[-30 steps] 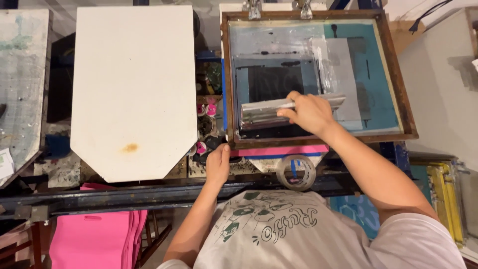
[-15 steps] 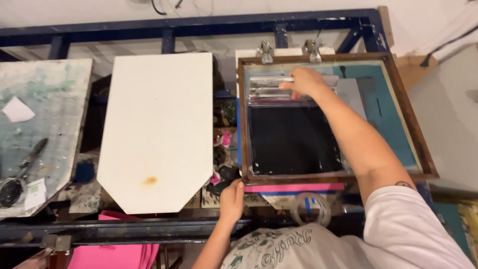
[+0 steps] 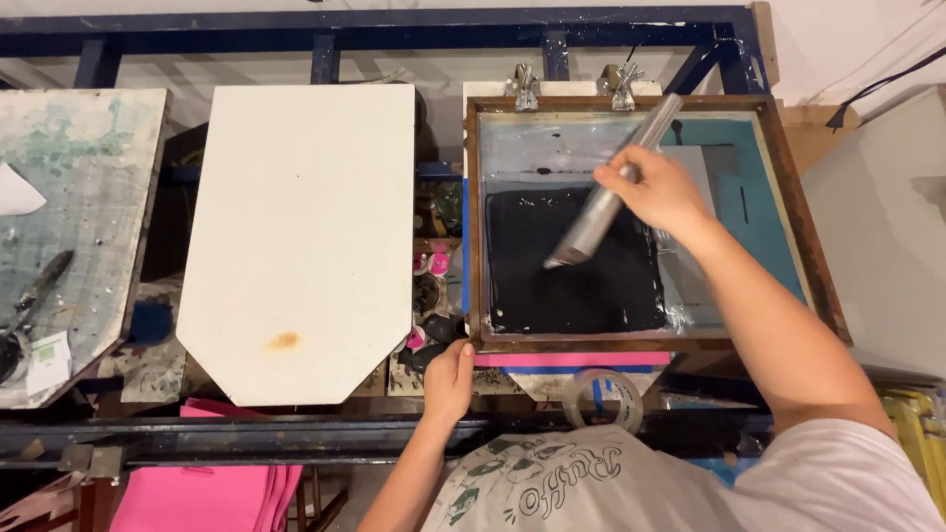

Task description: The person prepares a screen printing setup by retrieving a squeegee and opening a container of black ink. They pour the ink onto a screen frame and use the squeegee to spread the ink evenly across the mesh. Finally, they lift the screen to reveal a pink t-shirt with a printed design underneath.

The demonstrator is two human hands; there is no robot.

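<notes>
Gripping the metal squeegee mid-handle, right hand tilts its blade onto the black ink for scraping. Left hand, fingers curled, grips the wooden screen frame corner, steadying it.

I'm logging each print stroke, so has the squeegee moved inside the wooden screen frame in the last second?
Yes. The squeegee lay flat across the wooden screen frame before; now the right hand holds it tilted diagonally, one end toward the frame's clamped far edge.

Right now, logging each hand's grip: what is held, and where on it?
Right hand grips the squeegee mid-handle; left hand rests at the wooden screen frame corner.
</notes>
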